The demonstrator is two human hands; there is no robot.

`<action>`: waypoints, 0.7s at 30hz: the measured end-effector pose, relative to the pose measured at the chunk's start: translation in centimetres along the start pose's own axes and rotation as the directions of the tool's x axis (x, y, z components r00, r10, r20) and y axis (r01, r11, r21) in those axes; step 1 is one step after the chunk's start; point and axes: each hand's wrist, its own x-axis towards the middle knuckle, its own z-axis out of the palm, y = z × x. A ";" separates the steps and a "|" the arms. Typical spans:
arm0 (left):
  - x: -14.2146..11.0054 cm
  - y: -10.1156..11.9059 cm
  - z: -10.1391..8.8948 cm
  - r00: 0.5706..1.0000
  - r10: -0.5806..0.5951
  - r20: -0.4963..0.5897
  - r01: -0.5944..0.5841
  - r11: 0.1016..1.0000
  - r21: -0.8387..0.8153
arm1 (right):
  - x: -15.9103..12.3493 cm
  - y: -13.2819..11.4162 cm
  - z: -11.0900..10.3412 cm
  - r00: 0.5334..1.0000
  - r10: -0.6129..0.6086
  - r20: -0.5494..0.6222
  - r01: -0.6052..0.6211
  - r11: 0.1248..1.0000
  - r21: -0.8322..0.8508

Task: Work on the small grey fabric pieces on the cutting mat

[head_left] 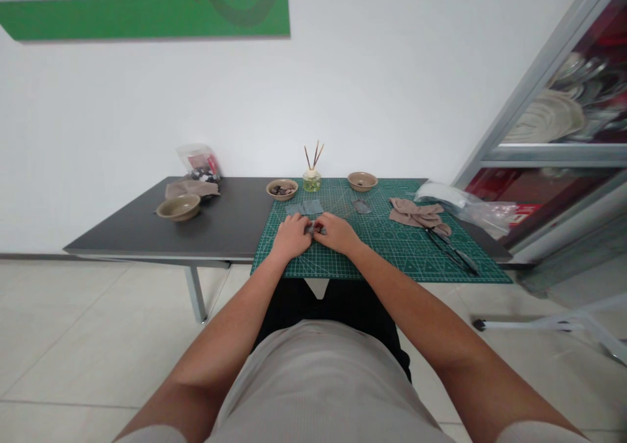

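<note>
Both hands rest on the green cutting mat (392,250) near its front left part. My left hand (291,235) and my right hand (336,232) meet over a small grey fabric piece (312,228), which both pinch between their fingertips. Just beyond them lie flat grey fabric pieces (304,207). Most of the pinched piece is hidden by the fingers.
On the dark table (147,234): a tan bowl (179,206), a beige cloth (189,187) and plastic bag (200,162) at left; a bowl of dark bits (281,188), reed diffuser (311,179), another bowl (362,181); beige cloth (416,213), scissors (453,250), clear plastic bag (465,204) at right.
</note>
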 end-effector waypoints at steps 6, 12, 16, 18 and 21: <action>0.0 0.0 0.0 1.000 -0.002 -0.005 0.002 1.000 -0.009 | 0.2 0.2 0.2 0.991 0.111 -0.080 -0.117 0.991 -0.073; 0.0 0.0 -0.1 1.000 -0.012 0.016 0.013 1.000 -0.017 | 0.0 0.2 0.1 1.000 0.009 0.006 -0.009 1.000 -0.002; 0.0 0.0 -0.2 1.000 -0.011 0.014 0.012 1.000 -0.017 | 0.2 0.2 0.2 0.993 0.111 -0.046 -0.113 0.993 -0.042; 0.0 0.1 -0.2 1.000 -0.009 0.013 0.009 1.000 -0.021 | 0.2 0.3 0.3 0.986 0.150 -0.067 -0.153 0.987 -0.048; 0.0 0.1 -0.2 1.000 -0.015 0.020 0.015 1.000 -0.020 | 0.2 0.4 0.2 0.992 0.116 -0.056 -0.117 0.993 -0.010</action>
